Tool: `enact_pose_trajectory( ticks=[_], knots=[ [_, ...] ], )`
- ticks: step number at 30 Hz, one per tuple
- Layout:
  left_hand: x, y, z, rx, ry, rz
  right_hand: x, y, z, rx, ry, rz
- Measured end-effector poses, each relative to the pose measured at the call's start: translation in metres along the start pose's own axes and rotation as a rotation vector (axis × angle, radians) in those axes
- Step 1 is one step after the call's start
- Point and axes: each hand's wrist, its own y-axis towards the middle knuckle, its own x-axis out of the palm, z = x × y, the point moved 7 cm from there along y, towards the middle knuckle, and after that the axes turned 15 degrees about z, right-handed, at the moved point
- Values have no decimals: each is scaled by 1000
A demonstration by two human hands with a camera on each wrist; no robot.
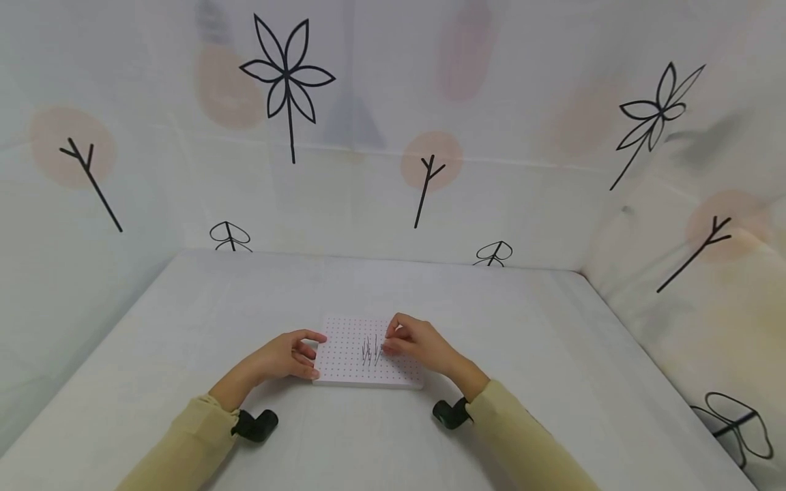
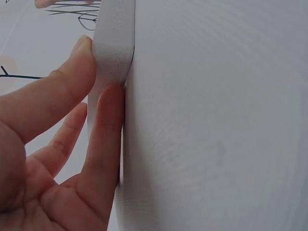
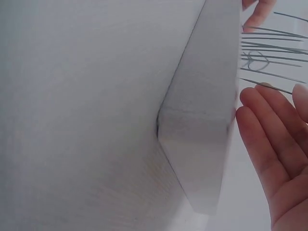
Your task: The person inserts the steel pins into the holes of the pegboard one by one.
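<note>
A white board [image 1: 344, 368] dotted with small holes lies on the white table. Several thin dark needle-like rods [image 1: 369, 351] stand in it, leaning at slight angles. My left hand [image 1: 288, 356] rests at the board's left edge, with thumb and fingertips touching its side and near corner; the left wrist view shows these fingers [image 2: 108, 120] fairly straight. Over the right half of the board, my right hand [image 1: 417, 344] pinches one thin rod [image 3: 269, 86] between thumb and fingertips. That rod's lower end meets the board's face in the right wrist view.
White cloth [image 1: 362, 436] covers the table, and patterned fabric walls [image 1: 368, 204] rise behind it and at both sides. Dark wrist-worn devices [image 1: 258, 426] show below both forearms, near the cuffs of the light sleeves.
</note>
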Motion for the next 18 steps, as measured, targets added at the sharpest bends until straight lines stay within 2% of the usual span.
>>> enact_pose_trajectory(
  ticks=[9,18],
  knots=[
    [0,0,1,-2,6,3,0,2,-2,-2,-53,17],
    [0,1,-1,1,4,-2,4,4,-6,-73,-107,5]
  ],
)
